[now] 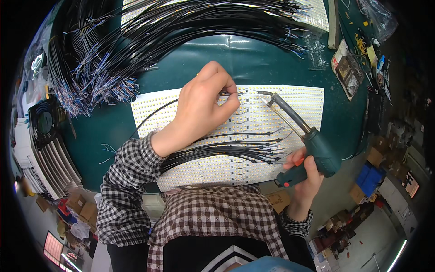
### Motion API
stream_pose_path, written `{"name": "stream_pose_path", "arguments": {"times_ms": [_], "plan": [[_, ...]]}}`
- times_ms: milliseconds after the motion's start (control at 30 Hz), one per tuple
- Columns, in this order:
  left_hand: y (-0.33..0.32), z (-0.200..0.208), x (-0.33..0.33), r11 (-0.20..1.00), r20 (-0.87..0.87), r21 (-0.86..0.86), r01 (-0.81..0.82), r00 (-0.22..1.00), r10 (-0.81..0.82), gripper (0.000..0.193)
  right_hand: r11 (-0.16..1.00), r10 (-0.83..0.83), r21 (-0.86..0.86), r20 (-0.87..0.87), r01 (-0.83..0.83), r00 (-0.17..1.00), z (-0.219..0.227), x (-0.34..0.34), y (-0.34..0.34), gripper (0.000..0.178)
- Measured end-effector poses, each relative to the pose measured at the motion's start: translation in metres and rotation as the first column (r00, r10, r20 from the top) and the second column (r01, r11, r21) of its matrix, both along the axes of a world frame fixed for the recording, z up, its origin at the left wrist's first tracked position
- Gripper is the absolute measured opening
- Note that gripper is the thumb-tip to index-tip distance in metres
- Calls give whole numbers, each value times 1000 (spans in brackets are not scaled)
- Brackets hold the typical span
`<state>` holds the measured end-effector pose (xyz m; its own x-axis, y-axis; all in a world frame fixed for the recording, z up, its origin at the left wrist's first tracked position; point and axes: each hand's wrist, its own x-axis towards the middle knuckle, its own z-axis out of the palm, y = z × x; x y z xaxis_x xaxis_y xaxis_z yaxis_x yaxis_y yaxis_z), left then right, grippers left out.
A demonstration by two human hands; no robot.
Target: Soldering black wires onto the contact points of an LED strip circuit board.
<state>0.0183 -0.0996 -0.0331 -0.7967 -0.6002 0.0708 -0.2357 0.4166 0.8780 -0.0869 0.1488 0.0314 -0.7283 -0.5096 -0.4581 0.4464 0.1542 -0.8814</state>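
Left hand (204, 102) pinches a thin black wire (235, 94) flat on the LED strip panel (253, 118) — its fingers are clenched on it. Right hand (306, 174) grips the soldering gun (308, 145), tip just right of those fingers. More black wires (235, 149) lie below them, a big bundle (149, 36) crowds the bench (267, 59) above.

One head-worn fisheye view looks steeply down, close over the green worktable (253, 59).
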Motion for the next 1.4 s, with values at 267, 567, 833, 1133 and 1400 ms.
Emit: {"name": "stream_pose_path", "arguments": {"times_ms": [267,567,833,1133,1400], "plan": [[0,-2,0,1000,-26,-20,6,1000,-6,10,999,-1,-32,50,2,999,-2,2,-9,22],[1,-3,0,999,-35,-43,7,999,-9,12,999,37,12,64,-38,997,-3,3,-11,33],[1,-3,1,998,-31,-55,5,999,-7,13,999,-12,37,139,6,990,-4,3,-14,46],[4,-3,-5,998,-28,-56,3,1000,-5,12,998,-54,38,139,49,989,-4,-1,-8,46],[6,8,-3,999,11,-31,-16,1000,16,11,872,-74,301,-699,386,711,16,-56,50,29]]}}
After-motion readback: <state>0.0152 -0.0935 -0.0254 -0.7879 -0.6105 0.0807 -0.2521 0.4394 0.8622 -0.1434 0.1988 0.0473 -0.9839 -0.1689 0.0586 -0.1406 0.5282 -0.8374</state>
